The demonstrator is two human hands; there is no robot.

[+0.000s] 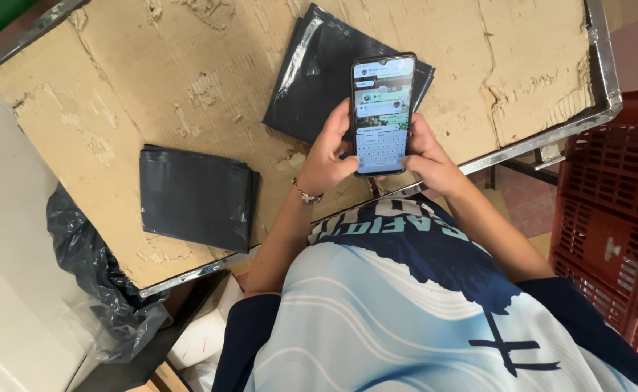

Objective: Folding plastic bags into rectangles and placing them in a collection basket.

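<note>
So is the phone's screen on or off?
On. The black rectangular smartphone shows a lit chat and keyboard, held between the left hand and right hand.

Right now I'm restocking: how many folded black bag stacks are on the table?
2: one stack at the table's left, one stack behind the phone, partly hidden.

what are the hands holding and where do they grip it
Both hands hold one black rectangular smartphone with a lit screen, upright. The left hand and right hand clasp its lower half by the side edges.
</note>
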